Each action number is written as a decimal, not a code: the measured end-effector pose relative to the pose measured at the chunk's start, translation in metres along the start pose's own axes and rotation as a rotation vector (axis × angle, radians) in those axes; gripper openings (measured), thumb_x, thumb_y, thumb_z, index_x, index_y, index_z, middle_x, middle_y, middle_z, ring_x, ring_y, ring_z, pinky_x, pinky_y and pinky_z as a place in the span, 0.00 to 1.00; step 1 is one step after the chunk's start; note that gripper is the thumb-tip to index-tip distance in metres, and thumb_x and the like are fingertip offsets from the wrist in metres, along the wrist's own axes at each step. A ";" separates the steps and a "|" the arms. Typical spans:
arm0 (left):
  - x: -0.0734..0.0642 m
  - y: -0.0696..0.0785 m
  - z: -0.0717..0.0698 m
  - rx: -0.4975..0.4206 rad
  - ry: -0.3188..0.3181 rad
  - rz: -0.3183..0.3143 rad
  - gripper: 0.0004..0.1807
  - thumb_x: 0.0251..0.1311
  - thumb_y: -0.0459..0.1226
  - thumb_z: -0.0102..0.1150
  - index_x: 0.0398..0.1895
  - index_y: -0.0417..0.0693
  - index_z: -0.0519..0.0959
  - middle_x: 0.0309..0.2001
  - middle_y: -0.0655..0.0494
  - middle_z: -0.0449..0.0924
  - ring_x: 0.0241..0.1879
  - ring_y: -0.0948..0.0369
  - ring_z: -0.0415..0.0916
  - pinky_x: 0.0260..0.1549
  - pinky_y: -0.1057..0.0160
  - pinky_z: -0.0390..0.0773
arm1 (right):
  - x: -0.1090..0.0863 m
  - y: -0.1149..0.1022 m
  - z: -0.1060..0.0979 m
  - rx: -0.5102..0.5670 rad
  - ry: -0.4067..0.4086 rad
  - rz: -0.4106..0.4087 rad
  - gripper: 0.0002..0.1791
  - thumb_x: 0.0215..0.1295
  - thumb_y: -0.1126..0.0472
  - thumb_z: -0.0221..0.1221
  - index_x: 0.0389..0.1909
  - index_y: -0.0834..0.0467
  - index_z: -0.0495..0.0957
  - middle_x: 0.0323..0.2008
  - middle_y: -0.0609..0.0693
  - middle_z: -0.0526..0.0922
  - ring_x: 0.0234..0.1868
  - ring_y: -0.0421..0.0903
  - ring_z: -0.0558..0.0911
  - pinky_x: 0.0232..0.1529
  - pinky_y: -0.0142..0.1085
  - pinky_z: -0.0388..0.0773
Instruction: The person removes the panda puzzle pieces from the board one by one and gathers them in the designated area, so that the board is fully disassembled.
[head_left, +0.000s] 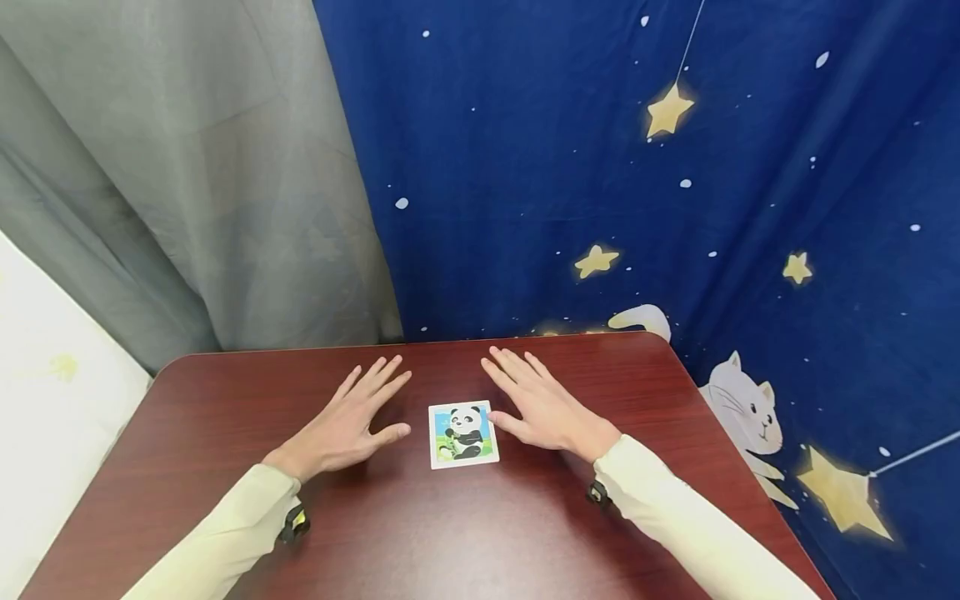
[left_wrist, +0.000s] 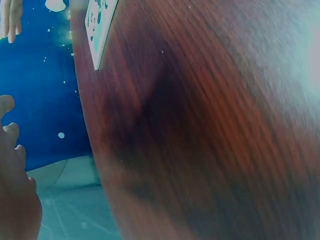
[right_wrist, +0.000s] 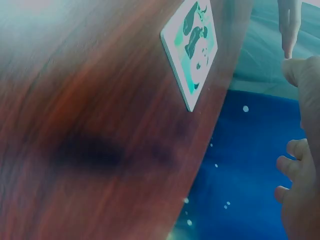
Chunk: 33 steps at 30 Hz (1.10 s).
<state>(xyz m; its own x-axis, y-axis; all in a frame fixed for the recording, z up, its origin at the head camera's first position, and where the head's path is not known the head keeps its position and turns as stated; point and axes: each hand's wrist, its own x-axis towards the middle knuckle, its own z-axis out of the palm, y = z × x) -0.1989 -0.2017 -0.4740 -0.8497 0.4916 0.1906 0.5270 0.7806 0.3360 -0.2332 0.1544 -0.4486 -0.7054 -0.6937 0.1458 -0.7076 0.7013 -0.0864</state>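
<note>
A square panda picture puzzle (head_left: 464, 435) with a white border lies flat on the dark red table, between the two hands. My left hand (head_left: 343, 427) is to its left, fingers straight and spread, holding nothing. On the other side my right hand (head_left: 546, 408) hovers with extended fingers, its thumb tip by the puzzle's right edge in the head view; whether it touches cannot be told. The left wrist view has the puzzle (left_wrist: 100, 31) at its top edge. In the right wrist view the puzzle (right_wrist: 192, 52) appears tilted, apart from the hand (right_wrist: 302, 165).
The wooden table (head_left: 465, 533) has rounded far corners. Behind it hang a grey curtain (head_left: 202, 167) and a blue curtain (head_left: 510, 167) with stars and a cat. A white surface (head_left: 52, 417) borders the left side. Dark bands with small devices (head_left: 295, 523) sit at both wrists.
</note>
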 end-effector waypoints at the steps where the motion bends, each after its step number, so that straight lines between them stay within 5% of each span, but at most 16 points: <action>1: 0.000 0.000 0.002 -0.010 -0.002 -0.011 0.47 0.70 0.61 0.61 0.86 0.55 0.59 0.89 0.54 0.46 0.88 0.44 0.44 0.83 0.33 0.43 | 0.002 -0.002 0.003 0.015 0.000 0.004 0.46 0.77 0.38 0.57 0.86 0.53 0.54 0.87 0.56 0.53 0.88 0.53 0.55 0.87 0.59 0.51; 20: 0.003 0.010 0.035 -0.123 -0.031 -0.074 0.47 0.71 0.63 0.59 0.83 0.47 0.63 0.86 0.45 0.54 0.86 0.40 0.48 0.82 0.30 0.47 | 0.031 -0.034 0.048 0.122 -0.051 0.002 0.41 0.75 0.43 0.61 0.82 0.55 0.63 0.85 0.60 0.58 0.86 0.57 0.60 0.84 0.61 0.57; 33: 0.013 0.016 0.047 -0.134 -0.153 -0.108 0.55 0.63 0.67 0.65 0.84 0.46 0.60 0.87 0.47 0.54 0.87 0.41 0.48 0.82 0.29 0.46 | 0.046 -0.046 0.063 0.128 -0.080 0.001 0.28 0.73 0.49 0.64 0.70 0.55 0.77 0.81 0.60 0.66 0.83 0.58 0.66 0.82 0.60 0.62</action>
<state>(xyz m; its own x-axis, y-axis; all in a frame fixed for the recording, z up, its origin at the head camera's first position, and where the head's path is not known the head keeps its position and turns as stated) -0.2007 -0.1643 -0.5093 -0.8832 0.4689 0.0087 0.4179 0.7785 0.4684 -0.2360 0.0799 -0.4995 -0.7039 -0.7072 0.0665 -0.7025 0.6792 -0.2123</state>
